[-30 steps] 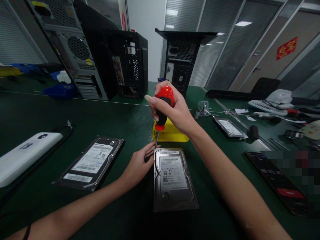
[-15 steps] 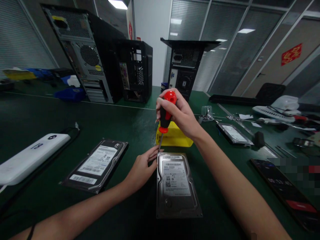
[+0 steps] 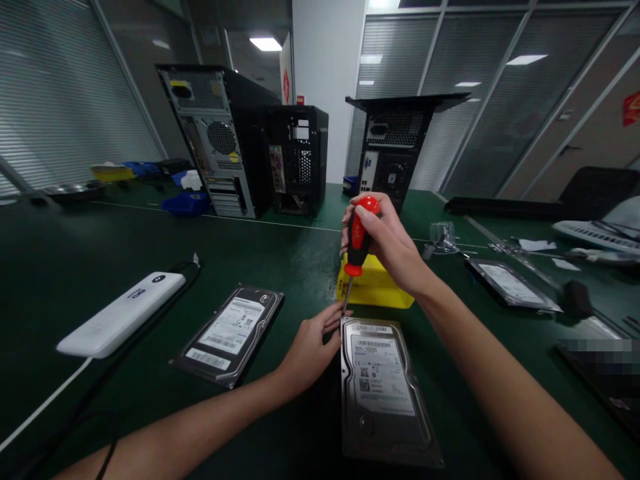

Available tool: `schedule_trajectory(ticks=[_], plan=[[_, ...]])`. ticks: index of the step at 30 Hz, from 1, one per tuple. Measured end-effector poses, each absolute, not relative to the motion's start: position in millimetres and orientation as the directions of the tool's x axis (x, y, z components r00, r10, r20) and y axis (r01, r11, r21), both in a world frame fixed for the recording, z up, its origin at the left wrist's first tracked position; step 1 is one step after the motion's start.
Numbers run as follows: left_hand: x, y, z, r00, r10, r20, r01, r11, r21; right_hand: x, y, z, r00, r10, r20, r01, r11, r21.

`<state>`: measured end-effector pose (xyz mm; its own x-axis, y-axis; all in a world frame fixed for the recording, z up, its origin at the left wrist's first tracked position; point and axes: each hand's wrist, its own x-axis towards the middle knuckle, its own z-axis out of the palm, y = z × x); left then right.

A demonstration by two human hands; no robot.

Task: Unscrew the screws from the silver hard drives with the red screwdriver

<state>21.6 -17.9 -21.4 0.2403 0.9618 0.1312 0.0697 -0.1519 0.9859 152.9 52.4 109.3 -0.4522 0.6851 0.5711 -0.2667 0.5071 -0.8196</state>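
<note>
Hard drive lies flat, label up, on the green table, in the lower middle of the view. Right hand is curled closed around the red-and-black handle of a screwdriver, held nearly upright with its thin shaft pointing down to the drive's far left corner. Left hand rests at about nine o'clock from that corner, fingers loosely bent, fingertips touching the drive's edge just beside the screwdriver tip; it grips nothing. At twelve o'clock from the drive, just behind the hands, sits a yellow box. A second hard drive lies at nine o'clock, apart from the first, with a white power bank farther out the same way. A third drive lies at two o'clock, with a small clear cup beyond it. Three open computer cases stand at the table's far side.
</note>
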Motion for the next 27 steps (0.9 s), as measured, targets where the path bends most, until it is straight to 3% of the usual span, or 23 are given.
schedule_trajectory(ticks=[9,15,27], plan=[[22,-19,-19,0.225,0.967,0.119,0.086,-0.141,0.986,151,48,111,-0.419,0.708,0.568,-0.187,0.544,-0.818],[21,-19,-20,0.245,0.962,0.124,0.075,-0.147,0.986,147,44,113,-0.455,0.662,0.595,-0.273,0.532,-0.801],[21,-19,-19,0.251,0.964,0.085,0.070,-0.106,0.992,151,38,121,-0.484,0.615,0.623,-0.221,0.603,-0.766]])
